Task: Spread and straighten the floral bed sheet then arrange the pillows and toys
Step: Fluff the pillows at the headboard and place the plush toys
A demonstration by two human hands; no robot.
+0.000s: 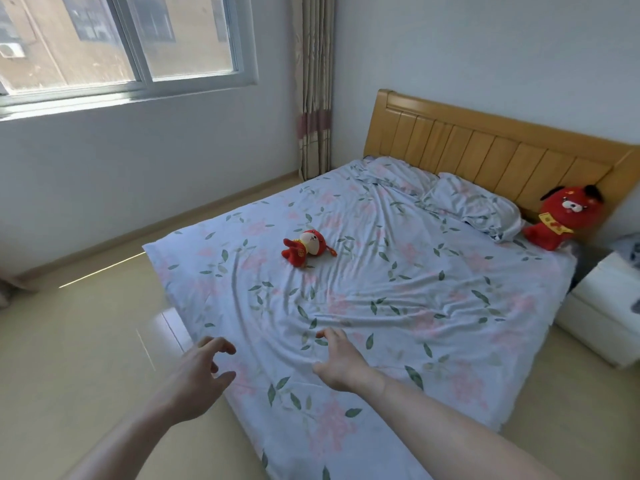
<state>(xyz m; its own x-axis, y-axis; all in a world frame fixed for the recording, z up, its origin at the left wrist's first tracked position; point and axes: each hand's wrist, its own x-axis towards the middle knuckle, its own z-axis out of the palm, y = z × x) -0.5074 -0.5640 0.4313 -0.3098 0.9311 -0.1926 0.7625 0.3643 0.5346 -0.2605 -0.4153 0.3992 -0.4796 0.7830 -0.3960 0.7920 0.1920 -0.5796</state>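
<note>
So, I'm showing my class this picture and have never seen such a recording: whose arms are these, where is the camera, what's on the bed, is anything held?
There is no machine here. A person wears a camera on the head, looking forward and down, so the arms are their own. The left hand hovers by the bed's corner; the right hand is over the floral sheet. Neither has a grip on anything. The sheet is wrinkled. On it lie a small red toy, a crumpled pillow and a bigger red toy by the headboard.
</note>
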